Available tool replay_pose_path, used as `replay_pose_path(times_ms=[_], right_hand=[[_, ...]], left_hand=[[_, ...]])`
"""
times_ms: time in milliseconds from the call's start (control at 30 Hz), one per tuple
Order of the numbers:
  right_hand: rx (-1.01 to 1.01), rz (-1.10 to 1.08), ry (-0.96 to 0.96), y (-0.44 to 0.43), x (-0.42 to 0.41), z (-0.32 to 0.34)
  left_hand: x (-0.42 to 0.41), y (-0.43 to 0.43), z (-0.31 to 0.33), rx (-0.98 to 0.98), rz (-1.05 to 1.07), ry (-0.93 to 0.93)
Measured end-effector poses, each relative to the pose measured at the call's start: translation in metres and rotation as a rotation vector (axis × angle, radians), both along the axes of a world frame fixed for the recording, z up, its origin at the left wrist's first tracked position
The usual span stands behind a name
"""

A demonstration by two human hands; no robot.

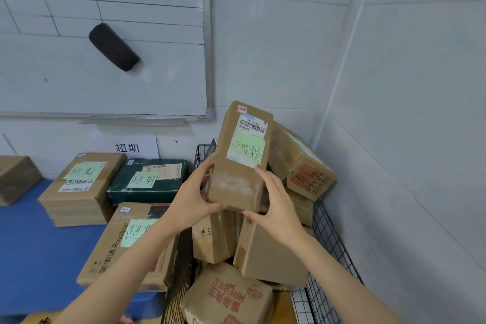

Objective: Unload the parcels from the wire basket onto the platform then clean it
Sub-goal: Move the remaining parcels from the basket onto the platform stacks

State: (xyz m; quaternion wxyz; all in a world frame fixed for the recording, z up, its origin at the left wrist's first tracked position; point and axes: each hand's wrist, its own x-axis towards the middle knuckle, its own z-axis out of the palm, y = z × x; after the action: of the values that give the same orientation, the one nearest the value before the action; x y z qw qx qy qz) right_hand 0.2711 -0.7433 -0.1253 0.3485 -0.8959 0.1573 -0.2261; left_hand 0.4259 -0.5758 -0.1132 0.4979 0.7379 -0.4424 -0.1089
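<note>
I hold a tall brown cardboard parcel (240, 158) with a barcode label and a green handwritten note, above the black wire basket (327, 234). My left hand (196, 196) grips its lower left side and my right hand (276, 201) grips its lower right corner. The basket is heaped with several brown parcels, among them one with red print (309, 176) at the back right and another with red lettering (228, 297) at the front. The blue platform (31, 239) lies to the left of the basket.
On the platform stand a brown box (79, 187), a dark green box (150, 181) and a Royalstar box (123, 242), each with a green note. A whiteboard (105, 73) with a black eraser (113, 46) hangs above. A wall corner is close on the right.
</note>
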Motion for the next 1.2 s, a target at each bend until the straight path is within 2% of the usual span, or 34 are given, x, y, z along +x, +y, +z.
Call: replay_pose_path(times_ms=[133, 200, 367, 500, 600, 967, 1200], right_hand=[[0.169, 0.061, -0.145, 0.010, -0.006, 0.033], [0.186, 0.074, -0.200, 0.015, -0.007, 0.049], [0.050, 0.038, -0.238, 0.026, -0.014, 0.080], [-0.173, -0.027, -0.198, 0.032, -0.026, 0.097], [-0.247, -0.027, -0.205, 0.035, -0.036, 0.102], [-0.224, 0.008, -0.260, 0.064, -0.051, 0.102], [-0.174, 0.109, -0.276, 0.096, -0.042, 0.107]], left_hand=[[-0.008, 0.005, 0.016, -0.099, 0.024, 0.024], [-0.013, 0.008, 0.025, -0.146, 0.036, 0.002], [-0.027, 0.013, 0.044, -0.221, 0.035, -0.087], [-0.040, 0.018, 0.056, -0.215, 0.042, -0.198], [-0.050, 0.023, 0.063, -0.194, 0.055, -0.248], [-0.086, 0.060, 0.076, -0.162, 0.142, -0.351], [-0.092, 0.104, 0.083, -0.154, 0.234, -0.358]])
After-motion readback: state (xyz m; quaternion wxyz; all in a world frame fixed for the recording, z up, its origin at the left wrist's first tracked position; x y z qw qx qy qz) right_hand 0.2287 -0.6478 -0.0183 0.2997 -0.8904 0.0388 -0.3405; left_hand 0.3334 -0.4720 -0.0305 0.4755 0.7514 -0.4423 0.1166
